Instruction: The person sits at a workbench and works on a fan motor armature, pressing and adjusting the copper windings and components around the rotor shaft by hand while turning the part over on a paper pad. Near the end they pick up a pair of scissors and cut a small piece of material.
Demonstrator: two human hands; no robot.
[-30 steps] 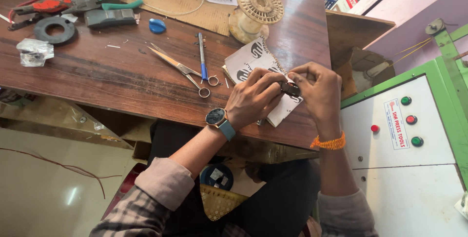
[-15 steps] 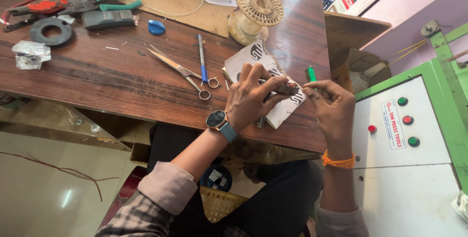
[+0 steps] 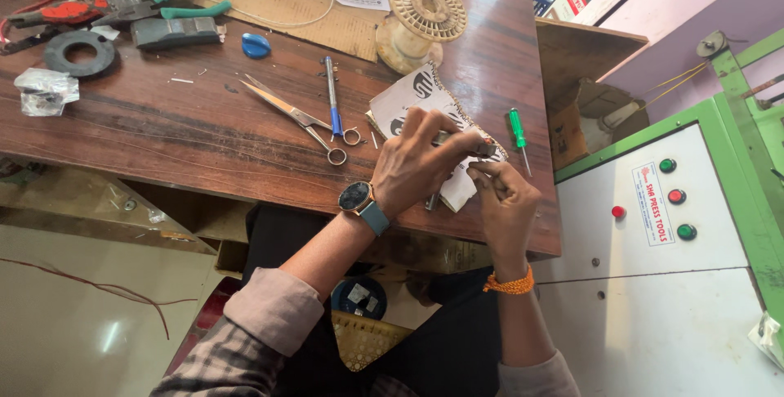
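Bright, even daylight, sharp view

Soft light fills the scene. The wooden table (image 3: pixel 204 136) shows a pale sheen near the spool (image 3: pixel 420 17). A bright glare patch lies on the floor (image 3: pixel 106 336). Shadows are faint; edges bend slightly, and nothing is noticeably blurred.

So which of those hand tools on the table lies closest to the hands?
The small green-handled screwdriver, just beyond the right hand. The scissors and the green-handled pliers lie farther left.

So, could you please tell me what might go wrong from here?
The small dark part is pinched between the left hand and right hand close to the table edge; it might slip and drop off. The green screwdriver lying beside them could be knocked away.
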